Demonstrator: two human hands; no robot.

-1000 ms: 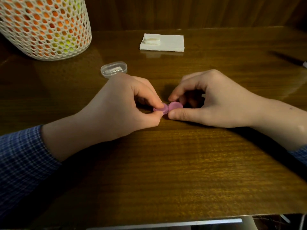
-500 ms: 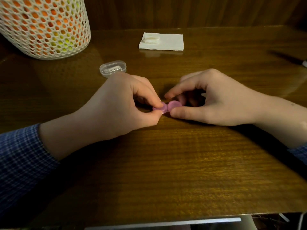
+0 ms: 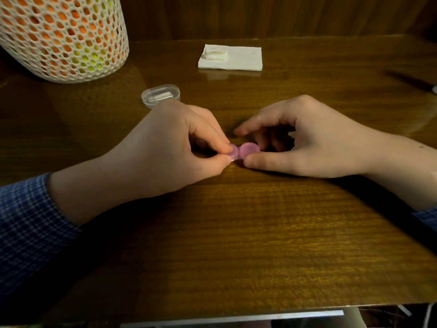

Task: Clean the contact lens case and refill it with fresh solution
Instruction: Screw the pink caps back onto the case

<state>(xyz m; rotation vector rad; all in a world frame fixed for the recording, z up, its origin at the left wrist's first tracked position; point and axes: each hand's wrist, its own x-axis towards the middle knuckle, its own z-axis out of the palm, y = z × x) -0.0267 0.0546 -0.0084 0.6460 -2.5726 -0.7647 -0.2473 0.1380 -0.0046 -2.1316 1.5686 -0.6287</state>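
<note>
Lying near the middle of the wooden table, a pink contact lens case with two round lids side by side is sitting between the person's two hands. The left hand is pinching the left lid between thumb and forefinger, its other fingers curling under the palm. The right hand is resting on the table just beside the right lid: its thumb is lying along the near edge of the case and touching it, while the forefinger is hovering raised above and behind the lid, not touching it. Whether the remaining right fingers are touching the far side of the lid cannot be told, since they are lying in shadow. Both forearms are coming in from the lower corners in blue checked sleeves.

Sitting just behind the left hand is a small clear plastic box with its lid closed. Farther back, near the table's rear edge, a folded white napkin is lying flat, carrying a small white wad on its left part. Standing at the far left corner is a white mesh container showing orange and yellow-green through its holes.
</note>
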